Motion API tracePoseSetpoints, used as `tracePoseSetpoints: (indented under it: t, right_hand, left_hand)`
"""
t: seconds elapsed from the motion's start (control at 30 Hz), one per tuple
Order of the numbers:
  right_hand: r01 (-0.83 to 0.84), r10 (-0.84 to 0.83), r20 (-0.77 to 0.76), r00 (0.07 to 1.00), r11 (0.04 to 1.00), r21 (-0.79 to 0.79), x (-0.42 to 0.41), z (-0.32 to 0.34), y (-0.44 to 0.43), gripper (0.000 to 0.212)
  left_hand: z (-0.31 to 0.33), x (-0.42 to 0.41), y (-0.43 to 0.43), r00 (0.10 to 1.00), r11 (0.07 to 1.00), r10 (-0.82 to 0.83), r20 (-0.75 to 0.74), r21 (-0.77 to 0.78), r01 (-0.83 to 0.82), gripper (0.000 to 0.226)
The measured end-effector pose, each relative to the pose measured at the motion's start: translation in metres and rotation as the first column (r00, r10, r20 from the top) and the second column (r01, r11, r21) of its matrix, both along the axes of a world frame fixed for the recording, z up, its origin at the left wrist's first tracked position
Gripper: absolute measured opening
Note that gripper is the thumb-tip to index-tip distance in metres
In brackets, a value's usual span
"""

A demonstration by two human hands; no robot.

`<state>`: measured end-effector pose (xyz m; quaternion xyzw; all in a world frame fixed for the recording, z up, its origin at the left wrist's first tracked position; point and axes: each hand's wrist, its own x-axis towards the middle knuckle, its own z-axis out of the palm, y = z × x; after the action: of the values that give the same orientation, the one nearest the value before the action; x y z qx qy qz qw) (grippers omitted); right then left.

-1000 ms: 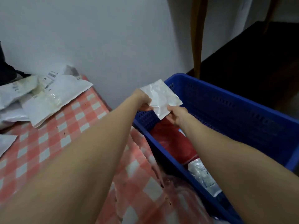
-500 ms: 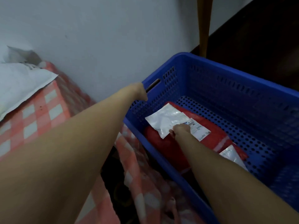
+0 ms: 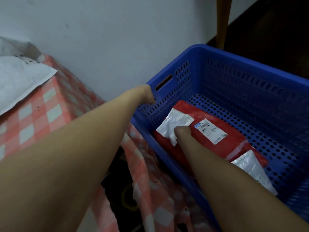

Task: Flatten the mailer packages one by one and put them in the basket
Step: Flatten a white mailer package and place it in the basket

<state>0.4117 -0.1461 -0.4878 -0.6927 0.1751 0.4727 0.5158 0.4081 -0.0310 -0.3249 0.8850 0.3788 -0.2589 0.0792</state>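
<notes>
A person's right hand reaches into a blue plastic basket set against a pale wall. Its fingers curl onto the near edge of a small white mailer, the grip closed on the packet. The mailer lies flat inside the basket on top of a red mailer, just beside that packet's printed label. A 3rd, silvery mailer lies on the basket floor, touching the red one's right end. The left hand rests at the basket's near left corner, its fingers hidden behind the rim, so the state of its grip cannot be told. To the left, 1 white padded mailer lies on a counter covered in red-and-white checked cloth.
</notes>
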Motion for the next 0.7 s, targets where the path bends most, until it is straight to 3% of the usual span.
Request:
tracePoseSetpoints:
  t: [0.1, 0.17, 0.3, 0.47, 0.7]
  right_hand:
    - [-0.012, 0.032, 0.107, 0.994, 0.982, -0.186, -0.004, 0.029, 0.004, 0.053]
    - [-0.096, 0.145, 0.295, 0.944, 0.98, -0.175, -0.01, 0.052, 0.007, 0.055]
    - [-0.208, 0.252, 0.56, 0.789, 0.968, -0.143, -0.025, 0.105, 0.014, 0.054]
    - [-0.265, 0.265, 0.708, 0.654, 0.957, -0.114, -0.051, 0.183, 0.019, 0.049]
    - [-0.357, 0.281, 0.815, 0.506, 0.929, -0.098, -0.117, 0.287, 0.023, 0.043]
  left_hand:
    - [0.02, -0.012, -0.008, 0.997, 0.999, -0.04, 0.062, -0.001, 0.04, 0.022]
    - [0.036, -0.022, -0.011, 0.989, 0.995, -0.089, 0.12, 0.059, 0.083, 0.011]
    - [0.075, -0.052, -0.014, 0.955, 0.971, -0.107, 0.278, 0.237, 0.04, 0.016]
    - [0.139, -0.109, -0.026, 0.897, 0.935, -0.119, 0.427, 0.352, -0.043, 0.033]
    - [0.209, -0.215, -0.039, 0.849, 0.892, -0.05, 0.527, 0.406, -0.199, 0.035]
